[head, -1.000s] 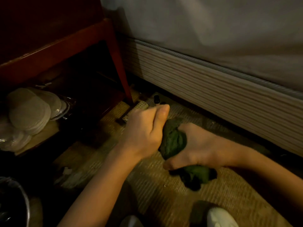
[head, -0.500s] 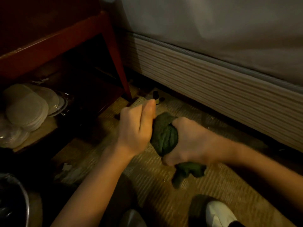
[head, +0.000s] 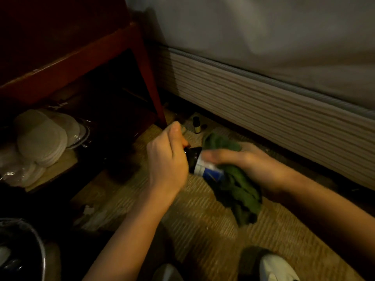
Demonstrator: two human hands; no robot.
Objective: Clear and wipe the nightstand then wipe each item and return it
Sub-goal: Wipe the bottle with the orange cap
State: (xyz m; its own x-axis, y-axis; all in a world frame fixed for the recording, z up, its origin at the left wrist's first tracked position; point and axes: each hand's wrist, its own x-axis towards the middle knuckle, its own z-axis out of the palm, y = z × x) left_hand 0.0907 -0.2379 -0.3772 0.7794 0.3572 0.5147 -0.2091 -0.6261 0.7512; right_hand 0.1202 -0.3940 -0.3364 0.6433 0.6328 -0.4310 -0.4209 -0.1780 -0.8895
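Where the cloth had wrapped it 1 second earlier, 1 dark bottle (head: 199, 165) with a blue-white label showed at frame centre, suggesting wiping neared completion. Left hand (head: 166, 159) clenched its cap end; right hand (head: 249, 163) grasped the green cloth (head: 237, 183) around its base. Farther: 1 small vial (head: 196, 124); nightstand (head: 81, 51), upper left.
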